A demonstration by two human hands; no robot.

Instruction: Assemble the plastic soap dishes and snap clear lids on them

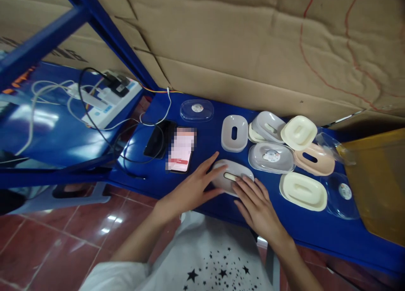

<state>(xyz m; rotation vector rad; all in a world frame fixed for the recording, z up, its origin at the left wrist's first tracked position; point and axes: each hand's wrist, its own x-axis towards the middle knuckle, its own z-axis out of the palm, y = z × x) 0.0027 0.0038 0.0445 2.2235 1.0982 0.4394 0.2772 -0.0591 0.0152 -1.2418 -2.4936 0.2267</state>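
A grey soap dish (226, 184) with a slot in its middle lies near the table's front edge, and a cream-coloured piece shows through the slot. My left hand (199, 183) is at its left end, fingers spread, the index finger reaching over the top. My right hand (257, 204) lies over its right end, fingers stretched out, thumb apart along the front. Just behind stands another grey slotted dish (226, 135). To the right are a lidded grey dish with a label (259, 158), a cream dish (303, 192), and a peach slotted dish (316, 154).
More grey and cream dishes (299, 133) are stacked at the back right. Clear lids (190, 109) lie at the back left and far right. Two phones (182, 149) lie left of my hands, beside cables and a power strip (109, 109). A yellow box (376, 177) borders the right; cardboard (228, 50) stands behind.
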